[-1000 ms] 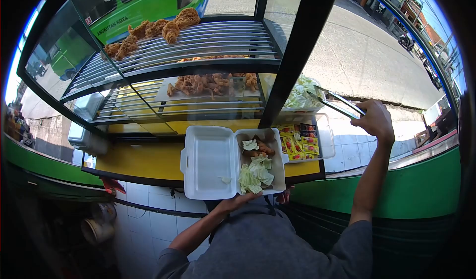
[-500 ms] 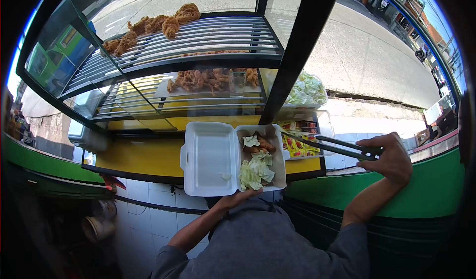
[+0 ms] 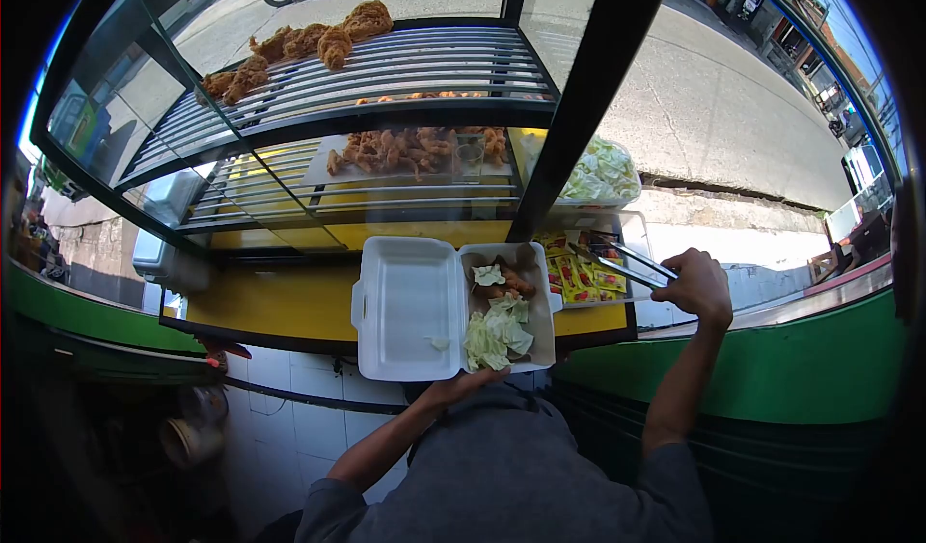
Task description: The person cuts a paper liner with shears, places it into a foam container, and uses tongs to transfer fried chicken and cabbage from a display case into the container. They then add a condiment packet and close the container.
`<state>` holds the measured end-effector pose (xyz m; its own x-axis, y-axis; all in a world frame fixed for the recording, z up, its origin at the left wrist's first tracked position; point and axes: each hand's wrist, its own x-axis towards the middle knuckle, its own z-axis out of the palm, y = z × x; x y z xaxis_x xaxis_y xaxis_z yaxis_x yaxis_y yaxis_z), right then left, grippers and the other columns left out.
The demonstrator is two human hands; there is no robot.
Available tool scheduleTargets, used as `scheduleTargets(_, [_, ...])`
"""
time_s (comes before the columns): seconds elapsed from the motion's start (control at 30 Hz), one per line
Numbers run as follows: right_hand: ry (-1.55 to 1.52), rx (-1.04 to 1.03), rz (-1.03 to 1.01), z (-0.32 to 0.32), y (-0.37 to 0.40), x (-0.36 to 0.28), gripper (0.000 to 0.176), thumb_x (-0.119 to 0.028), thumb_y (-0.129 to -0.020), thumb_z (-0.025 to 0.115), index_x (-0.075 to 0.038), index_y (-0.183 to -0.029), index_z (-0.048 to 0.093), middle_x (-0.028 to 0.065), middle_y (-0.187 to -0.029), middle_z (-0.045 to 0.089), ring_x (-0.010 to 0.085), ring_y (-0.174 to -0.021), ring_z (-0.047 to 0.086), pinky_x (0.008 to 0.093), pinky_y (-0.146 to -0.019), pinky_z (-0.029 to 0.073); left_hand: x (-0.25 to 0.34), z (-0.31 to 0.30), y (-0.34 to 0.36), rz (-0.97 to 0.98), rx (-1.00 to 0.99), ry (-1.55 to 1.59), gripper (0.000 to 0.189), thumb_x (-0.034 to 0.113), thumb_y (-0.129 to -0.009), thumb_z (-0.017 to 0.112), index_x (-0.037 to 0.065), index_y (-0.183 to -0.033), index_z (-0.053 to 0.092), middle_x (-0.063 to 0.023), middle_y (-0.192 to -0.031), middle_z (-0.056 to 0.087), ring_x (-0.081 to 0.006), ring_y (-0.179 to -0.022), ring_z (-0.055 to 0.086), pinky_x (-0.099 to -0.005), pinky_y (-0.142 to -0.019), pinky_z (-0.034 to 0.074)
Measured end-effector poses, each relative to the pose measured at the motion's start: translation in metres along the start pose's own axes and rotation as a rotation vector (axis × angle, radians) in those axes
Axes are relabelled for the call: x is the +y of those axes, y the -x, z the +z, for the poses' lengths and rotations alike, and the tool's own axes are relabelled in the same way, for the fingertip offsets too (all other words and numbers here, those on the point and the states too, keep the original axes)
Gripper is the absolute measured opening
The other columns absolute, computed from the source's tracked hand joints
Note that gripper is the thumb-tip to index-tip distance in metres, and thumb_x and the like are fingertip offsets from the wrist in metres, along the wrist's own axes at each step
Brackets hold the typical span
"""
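My left hand (image 3: 468,386) grips the front edge of an open white foam takeaway box (image 3: 411,302) from beneath. Its lid lies folded back to the left. In the paper-lined right half, fried chicken (image 3: 519,285) sits toward the back, and shredded cabbage (image 3: 500,335) fills the front. A scrap of cabbage lies in the lid. My right hand (image 3: 696,287) is closed around metal tongs (image 3: 632,263). Their tips reach over a clear tray (image 3: 634,230) of red and yellow sauce sachets (image 3: 586,278), just right of the box.
A glass display case with slatted shelves (image 3: 424,66) stands ahead, holding fried chicken pieces (image 3: 367,20) above and smaller fried pieces (image 3: 400,152) below. A black post (image 3: 579,109) rises beside a tub of cut cabbage (image 3: 600,172). Foam boxes (image 3: 169,254) stack at left.
My right hand has moved left with the tongs, whose tips swung away from the box to above the sachets. The box stays nearly still. A motorcycle has appeared on the road.
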<state>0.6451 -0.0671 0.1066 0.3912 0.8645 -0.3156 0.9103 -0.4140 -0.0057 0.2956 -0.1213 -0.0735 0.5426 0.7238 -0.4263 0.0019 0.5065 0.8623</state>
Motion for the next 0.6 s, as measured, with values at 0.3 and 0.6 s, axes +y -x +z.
scheduleTargets(0.3, [0.004, 0.005, -0.028, 0.010, -0.002, -0.008, 0.038, -0.025, -0.066, 0.079, -0.019, -0.104, 0.076, 0.0089, -0.080, 0.073, 0.0252, -0.077, 0.071, 0.0381, -0.077, 0.056, -0.001, -0.003, 0.001, -0.008, 0.019, -0.059, 0.039, 0.031, -0.085, 0.075, 0.002, -0.108, 0.065, -0.0016, -0.099, 0.064, -0.0127, -0.087, 0.058, -0.0263, -0.079, 0.048])
scheduleTargets(0.6, [-0.097, 0.076, -0.100, 0.002, 0.017, 0.001, 0.035, -0.023, -0.065, 0.076, -0.021, -0.100, 0.078, 0.0092, -0.069, 0.069, 0.0245, -0.062, 0.066, 0.0375, -0.068, 0.054, -0.011, -0.004, -0.002, 0.064, 0.022, 0.015, 0.042, 0.031, -0.085, 0.075, 0.000, -0.111, 0.064, -0.0050, -0.103, 0.066, -0.0142, -0.092, 0.061, -0.0274, -0.084, 0.050])
